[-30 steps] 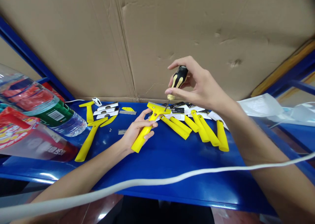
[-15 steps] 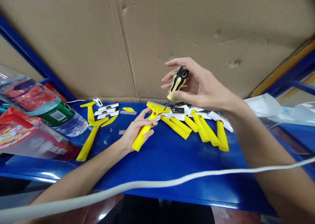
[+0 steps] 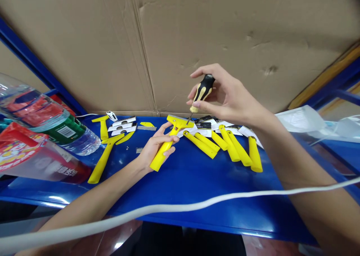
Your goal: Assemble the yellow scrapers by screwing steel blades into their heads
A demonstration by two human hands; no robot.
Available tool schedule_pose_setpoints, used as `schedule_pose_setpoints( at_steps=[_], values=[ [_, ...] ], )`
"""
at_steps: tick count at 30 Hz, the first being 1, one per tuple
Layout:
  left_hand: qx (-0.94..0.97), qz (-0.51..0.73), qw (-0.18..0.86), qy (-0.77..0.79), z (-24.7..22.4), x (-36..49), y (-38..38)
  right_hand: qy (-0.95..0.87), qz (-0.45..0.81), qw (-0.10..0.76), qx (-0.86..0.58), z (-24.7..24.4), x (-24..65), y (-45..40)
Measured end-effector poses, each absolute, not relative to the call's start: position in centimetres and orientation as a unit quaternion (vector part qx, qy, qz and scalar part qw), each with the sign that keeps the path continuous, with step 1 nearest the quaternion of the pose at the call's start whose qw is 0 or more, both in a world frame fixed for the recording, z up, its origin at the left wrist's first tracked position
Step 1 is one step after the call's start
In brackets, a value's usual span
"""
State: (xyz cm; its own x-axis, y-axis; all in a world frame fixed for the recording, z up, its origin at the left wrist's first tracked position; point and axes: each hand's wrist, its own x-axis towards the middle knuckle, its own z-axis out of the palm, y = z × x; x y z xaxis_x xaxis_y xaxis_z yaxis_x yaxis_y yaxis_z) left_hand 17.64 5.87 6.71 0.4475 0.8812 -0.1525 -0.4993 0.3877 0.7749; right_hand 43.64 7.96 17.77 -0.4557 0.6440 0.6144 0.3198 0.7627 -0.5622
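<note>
Left-hand grip: closed around the handle of a yellow plastic T-shaped scraper (image 3: 161,156), the left hand (image 3: 149,156) holding it above the blue table (image 3: 197,184) with its wide head pointing away.
Right-hand grip: closed on a black-and-cream screwdriver (image 3: 204,89), pinched between thumb and fingers; the right hand (image 3: 232,98) tilted its shaft down to the right end of the scraper's head.
Scraper head: looked mostly put together, with a metal strip along its far edge; whether the screw under the tip was tight could not be told.
Left of the hands: a long yellow scraper body (image 3: 102,160) and a shorter one (image 3: 103,127) lay on the table, the longer beside a loose yellow plastic plate (image 3: 124,137).
Unfitted pieces: another yellow plate (image 3: 146,124) lay by a flat grey metal blade (image 3: 146,128), both apart from any handle.
Right of the hands: yellow tubular handles (image 3: 232,147) lay near black-and-white printed cards (image 3: 203,124); no fitted heads showed on them.
Progress: judged partway, with one scraper in hand and several pieces separate.
</note>
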Motion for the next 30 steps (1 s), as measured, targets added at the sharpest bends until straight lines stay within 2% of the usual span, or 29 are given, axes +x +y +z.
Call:
schedule_pose_setpoints(
  at_steps=[5, 10, 17, 23, 28, 30],
  values=[
    [0.335, 0.442, 0.784, 0.280, 6.74, 17.45, 5.90, -0.829, 0.105, 0.450, -0.314, 17.83, 43.77, 8.16],
    [0.324, 0.450, 0.780, 0.290, 6.86, 17.54, 6.00, -0.839, 0.185, 0.435, -0.270, 17.73, 43.62, 8.01],
    [0.329, 0.446, 0.776, 0.302, 6.60, 17.60, 6.02, -0.838, 0.099, 0.434, -0.314, 17.50, 43.32, 8.32],
    [0.327, 0.445, 0.778, 0.299, 6.47, 17.65, 6.06, -0.841, 0.180, 0.432, -0.273, 17.10, 43.15, 8.33],
    [0.314, 0.445, 0.786, 0.292, 6.50, 17.85, 5.75, -0.838, 0.133, 0.428, -0.311, 16.93, 42.98, 8.34],
    [0.311, 0.442, 0.790, 0.290, 6.35, 17.90, 5.64, -0.842, 0.151, 0.417, -0.307, 17.06, 42.87, 8.09]
  ],
)
